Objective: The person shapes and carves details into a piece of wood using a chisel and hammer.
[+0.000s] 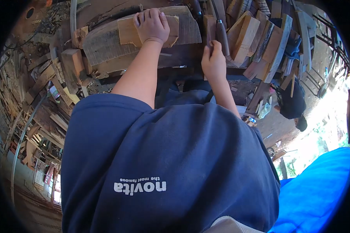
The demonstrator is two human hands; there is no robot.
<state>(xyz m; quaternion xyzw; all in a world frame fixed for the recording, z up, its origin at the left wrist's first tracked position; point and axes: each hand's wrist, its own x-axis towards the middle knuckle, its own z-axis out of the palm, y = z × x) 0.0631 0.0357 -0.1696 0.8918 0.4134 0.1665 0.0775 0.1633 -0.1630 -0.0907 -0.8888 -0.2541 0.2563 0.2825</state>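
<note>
our L hand [152, 28] on thin tan board [128, 31], fingers bent over it, can't tell if gripping tbh, board flat atop bigger grey slab [105, 44], our R hand [214, 64] w/ fingers closed on narrow brown wood pc [210, 29], handled tool [221, 34] just beside

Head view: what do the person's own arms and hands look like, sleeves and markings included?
The left hand and right hand are gloveless, forearms bare. The dark blue shirt has a short left sleeve; white lettering reads "novita".
</note>
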